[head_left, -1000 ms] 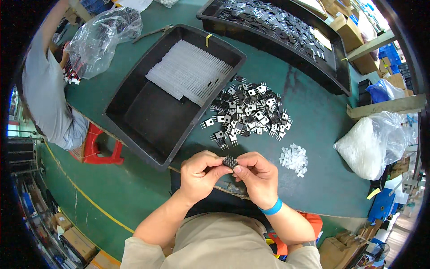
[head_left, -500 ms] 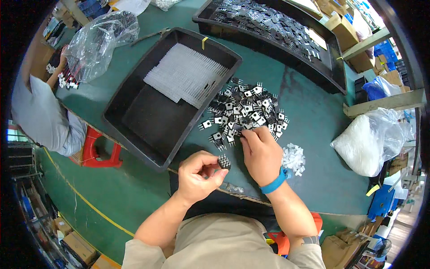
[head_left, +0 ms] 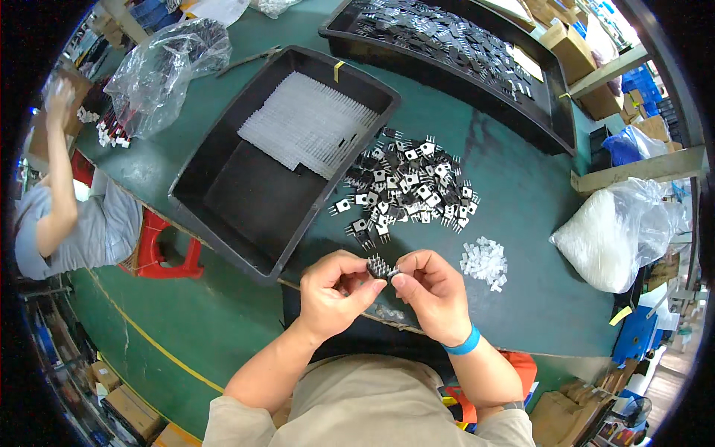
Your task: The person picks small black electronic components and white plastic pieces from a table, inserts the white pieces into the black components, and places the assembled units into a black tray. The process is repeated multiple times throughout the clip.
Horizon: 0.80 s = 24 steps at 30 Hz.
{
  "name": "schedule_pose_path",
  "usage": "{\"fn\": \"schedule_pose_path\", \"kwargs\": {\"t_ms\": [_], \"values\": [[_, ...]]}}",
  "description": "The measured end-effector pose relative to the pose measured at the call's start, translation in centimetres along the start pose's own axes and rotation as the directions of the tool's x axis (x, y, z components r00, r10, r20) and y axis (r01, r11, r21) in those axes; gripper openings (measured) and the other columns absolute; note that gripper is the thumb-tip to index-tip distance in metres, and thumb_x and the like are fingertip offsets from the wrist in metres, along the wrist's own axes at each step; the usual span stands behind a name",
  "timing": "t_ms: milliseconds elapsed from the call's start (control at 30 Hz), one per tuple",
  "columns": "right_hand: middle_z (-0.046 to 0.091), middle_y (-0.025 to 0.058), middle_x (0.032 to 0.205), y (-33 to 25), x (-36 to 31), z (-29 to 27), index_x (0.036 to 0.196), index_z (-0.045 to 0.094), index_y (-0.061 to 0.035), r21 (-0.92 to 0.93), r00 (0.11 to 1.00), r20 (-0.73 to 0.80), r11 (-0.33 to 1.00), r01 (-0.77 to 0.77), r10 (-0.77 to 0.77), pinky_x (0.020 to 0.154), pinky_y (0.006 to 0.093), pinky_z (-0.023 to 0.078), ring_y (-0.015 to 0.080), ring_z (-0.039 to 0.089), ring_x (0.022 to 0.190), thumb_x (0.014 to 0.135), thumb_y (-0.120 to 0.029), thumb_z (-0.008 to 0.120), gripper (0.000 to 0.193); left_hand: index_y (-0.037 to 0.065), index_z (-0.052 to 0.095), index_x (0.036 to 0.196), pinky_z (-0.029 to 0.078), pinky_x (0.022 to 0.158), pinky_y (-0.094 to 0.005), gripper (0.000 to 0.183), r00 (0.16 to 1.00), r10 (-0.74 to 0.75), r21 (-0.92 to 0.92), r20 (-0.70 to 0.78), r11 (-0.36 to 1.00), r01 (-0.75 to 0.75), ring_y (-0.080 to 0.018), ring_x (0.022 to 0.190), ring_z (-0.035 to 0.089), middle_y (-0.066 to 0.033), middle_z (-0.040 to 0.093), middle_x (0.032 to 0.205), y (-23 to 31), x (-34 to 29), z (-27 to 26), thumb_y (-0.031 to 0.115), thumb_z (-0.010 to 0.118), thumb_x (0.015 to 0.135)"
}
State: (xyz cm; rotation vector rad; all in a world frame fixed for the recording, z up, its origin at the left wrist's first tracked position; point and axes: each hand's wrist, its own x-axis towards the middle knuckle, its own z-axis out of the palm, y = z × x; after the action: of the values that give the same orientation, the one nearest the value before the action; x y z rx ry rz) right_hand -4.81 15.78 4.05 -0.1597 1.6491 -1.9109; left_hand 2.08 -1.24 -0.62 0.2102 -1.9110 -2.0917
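Black small components with silver metal pins (head_left: 377, 267): bunch pinched by my left hand (head_left: 331, 293) over the green table (head_left: 544, 305), pins upward, probably for seeing them | my right hand (head_left: 436, 294): pinching one similar component (head_left: 395, 273) beside it | loose black-and-silver components (head_left: 424, 192): near, probably for easy reach | count: one bunch, one loose pile, two black plastic trays (head_left: 246, 197)

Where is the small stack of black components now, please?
In the head view, the stack is just below centre, held in the left hand beside the right hand, below the loose component pile.
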Motion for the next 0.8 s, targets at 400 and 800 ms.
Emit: {"fn": "schedule_pose_path", "kwargs": {"t_ms": [400,800], "values": [[0.068,0.0065,0.091,1.1,-1.7,-1.5,0.096,0.067,0.0019,-0.145,0.974,-0.101,0.972,0.185,-0.2,0.071,0.0248,0.051,0.0114,0.063,0.079,0.093,0.001,0.07,0.004,0.0,0.069,0.092,0.047,0.061,-0.0238,0.023,0.995,0.056,0.063,0.084,0.996,-0.062,-0.01,0.071,0.06,-0.0084,0.069,0.089,1.0,0.1,1.8,-0.003,0.085,0.075],[0.069,0.0096,0.095,1.8,-3.6,-3.1,0.096,0.069,0.0024,-0.072,0.942,-0.181,0.959,0.276,-0.284,0.073,0.0272,0.053,0.0138,0.064,0.083,0.091,0.005,0.069,0.006,0.001,0.07,0.091,0.052,0.062,-0.0267,0.025,0.974,0.175,0.089,0.147,0.978,-0.189,-0.0152,0.076,0.066,-0.01,0.07,0.087,0.3,0.2,4.3,0.001,0.089,0.074]]}}
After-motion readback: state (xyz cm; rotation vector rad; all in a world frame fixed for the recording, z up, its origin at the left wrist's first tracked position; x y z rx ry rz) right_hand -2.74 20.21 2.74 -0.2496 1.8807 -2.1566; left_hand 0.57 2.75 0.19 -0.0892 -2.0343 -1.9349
